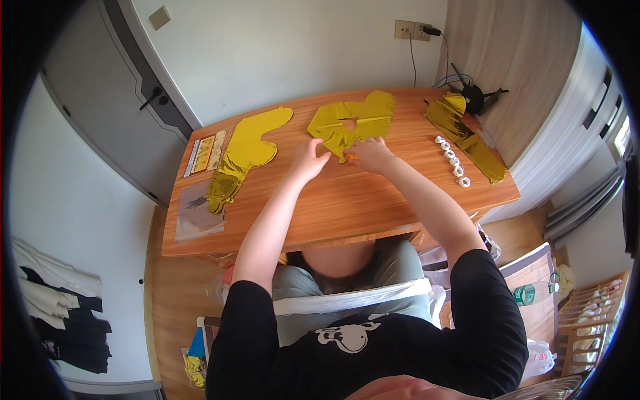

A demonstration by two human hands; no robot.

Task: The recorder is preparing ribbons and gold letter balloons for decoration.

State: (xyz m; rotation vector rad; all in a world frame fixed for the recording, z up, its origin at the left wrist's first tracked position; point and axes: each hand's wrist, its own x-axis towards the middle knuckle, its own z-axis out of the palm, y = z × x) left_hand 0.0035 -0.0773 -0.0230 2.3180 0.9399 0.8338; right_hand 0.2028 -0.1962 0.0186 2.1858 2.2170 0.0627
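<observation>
A flat gold foil balloon (373, 117) with a hole in its middle lies at the far centre of the wooden table. My left hand (310, 162) is beside its near left edge, thumb and forefinger apart, with nothing visible between them. At the balloon's near tip, the curled fingers of my right hand (375, 155) close on a small orange thing (352, 157), too small to name. Another flat gold foil balloon (252, 140) lies on the left, creased at its lower end. A third, narrower gold foil balloon (467, 137) is at the right.
Several small white coils (454, 162) form a row beside the right balloon. A black router (473, 99) with cables stands at the back right corner. On the left lie a printed card (205, 153) and a clear plastic bag (200, 213). A bottle (533, 292) lies right of me, below table height.
</observation>
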